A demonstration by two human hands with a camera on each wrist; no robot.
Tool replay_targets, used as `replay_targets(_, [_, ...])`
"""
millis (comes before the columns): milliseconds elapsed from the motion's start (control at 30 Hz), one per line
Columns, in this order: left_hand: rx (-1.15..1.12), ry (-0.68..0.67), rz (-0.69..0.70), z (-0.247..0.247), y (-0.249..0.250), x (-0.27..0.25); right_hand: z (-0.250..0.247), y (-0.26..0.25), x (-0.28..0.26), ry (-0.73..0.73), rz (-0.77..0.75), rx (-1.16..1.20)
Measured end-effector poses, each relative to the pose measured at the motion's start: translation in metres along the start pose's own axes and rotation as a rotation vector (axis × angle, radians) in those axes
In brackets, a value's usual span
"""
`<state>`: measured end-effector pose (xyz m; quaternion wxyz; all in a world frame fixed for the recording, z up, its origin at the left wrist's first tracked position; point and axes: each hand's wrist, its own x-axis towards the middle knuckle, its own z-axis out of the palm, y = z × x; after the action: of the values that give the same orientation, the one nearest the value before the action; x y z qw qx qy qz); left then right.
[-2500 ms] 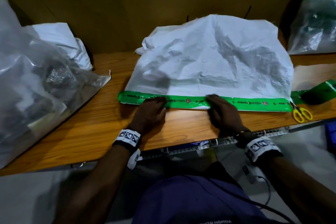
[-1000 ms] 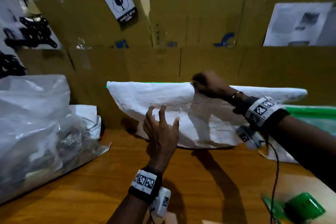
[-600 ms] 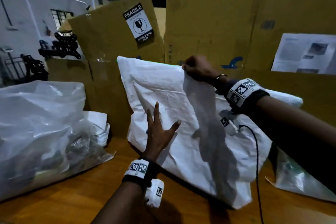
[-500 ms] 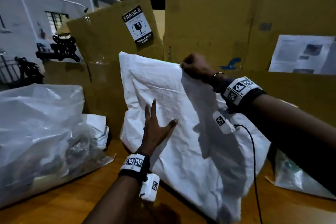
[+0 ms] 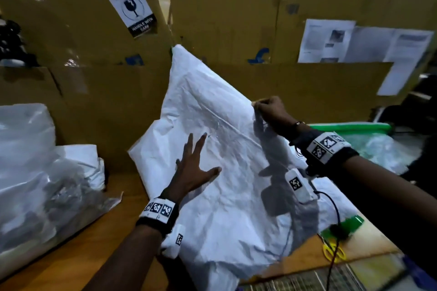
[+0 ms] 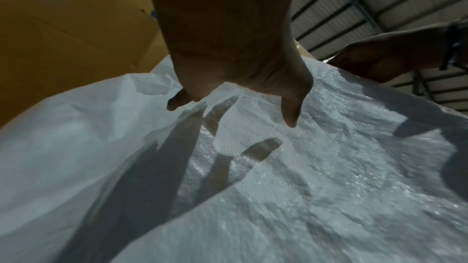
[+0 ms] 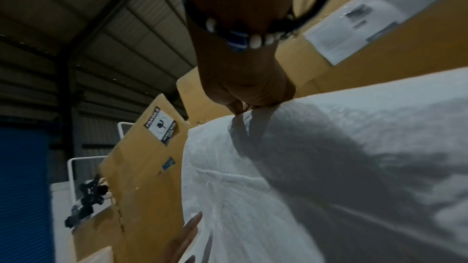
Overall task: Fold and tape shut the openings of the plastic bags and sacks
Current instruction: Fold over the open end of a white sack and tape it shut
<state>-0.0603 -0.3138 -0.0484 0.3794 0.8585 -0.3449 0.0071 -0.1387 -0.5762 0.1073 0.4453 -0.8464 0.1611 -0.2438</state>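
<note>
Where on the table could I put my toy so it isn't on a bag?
Bare wood shows on the wooden table at the near left, between the clear plastic bag and the big white woven sack. The near right is crowded: yellow-handled scissors and a green tape strip lie there, with another green-edged clear bag behind.

White sack: I read it as woven plastic, matt, finely textured, creased.
Table: wood-look top, smooth, slight sheen.
Cardboard wall: matt brown corrugated board.
Clear bag: thin glossy plastic film, wrinkled.
Fragile label: printed paper sticker, maybe slightly glossy; too blurred for me to be sure.
Scissors: yellow plastic handles.
</note>
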Motion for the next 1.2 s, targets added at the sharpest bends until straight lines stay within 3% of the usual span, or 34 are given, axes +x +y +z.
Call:
replay_targets(200, [-0.018, -0.069, -0.032, 0.065, 0.024, -0.078, -0.042, 0.076, -0.036, 0.101, 0.135, 0.142])
replay_targets(400, [0.251, 0.016, -0.285, 0.168, 0.071, -0.167, -0.077, 0.174, -0.062, 0.124, 0.304, 0.136])
replay_targets(533, [0.403, 0.082, -0.491, 0.214, 0.096, -0.199, -0.082, 0.208, -0.09, 0.172, 0.37, 0.198])
replay_targets(733, [0.353, 0.253, -0.768, 0.21, 0.11, -0.225, -0.073, 0.258, -0.13, 0.196, 0.476, 0.144])
replay_targets(833, [0.239, 0.205, -0.87, 0.216, 0.106, -0.238, -0.059, 0.274, -0.15, 0.196, 0.451, 0.083])
replay_targets(1000, [0.297, 0.144, -0.782, 0.227, 0.077, -0.239, -0.033, 0.297, -0.193, 0.13, 0.101, 0.086])
replay_targets(1200, [0.436, 0.11, -0.752, 0.203, 0.02, -0.228, 0.011, 0.304, -0.225, -0.035, 0.194, 0.097])
